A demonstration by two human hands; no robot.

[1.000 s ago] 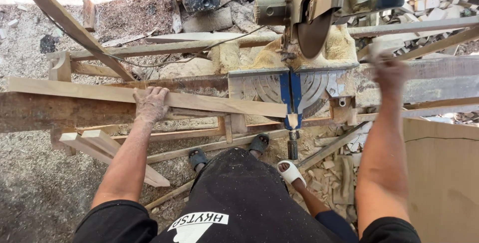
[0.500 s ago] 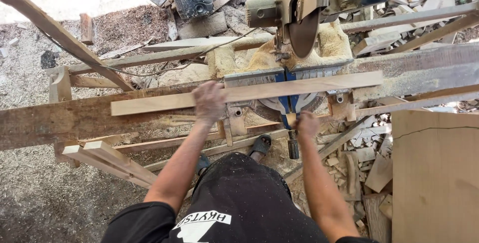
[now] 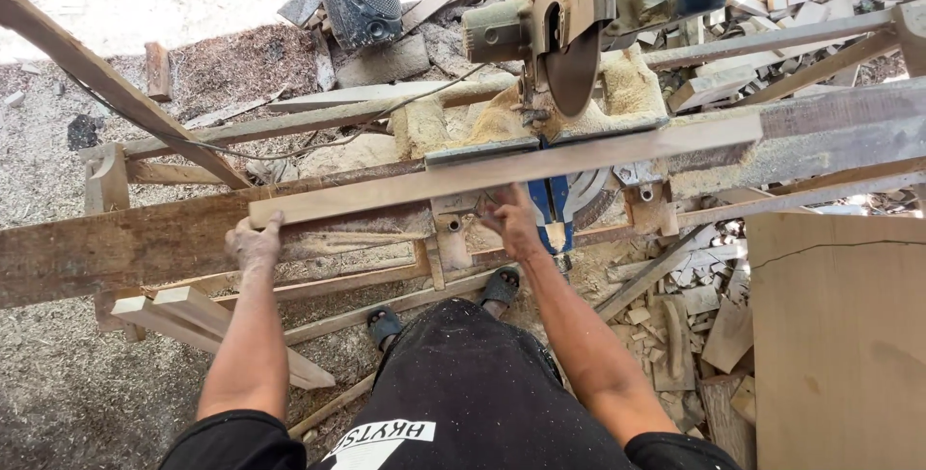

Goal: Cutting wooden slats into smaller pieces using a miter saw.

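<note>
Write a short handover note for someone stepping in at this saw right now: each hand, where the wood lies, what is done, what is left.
Left hand: flat on the left end of the long wooden strip.
Right hand: on the strip's near edge, just left of the blade line.
The strip lies across the miter saw table against the fence.
Blade raised, clear of the wood.
Done: strip placed.
Left: no cut shows yet.

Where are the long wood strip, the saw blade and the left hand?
long wood strip [image 3: 386, 196]: head view, on its pale top face left of the saw.
saw blade [image 3: 571, 73]: head view, on the exposed disc below the guard.
left hand [image 3: 256, 241]: head view, back of the hand.
</note>
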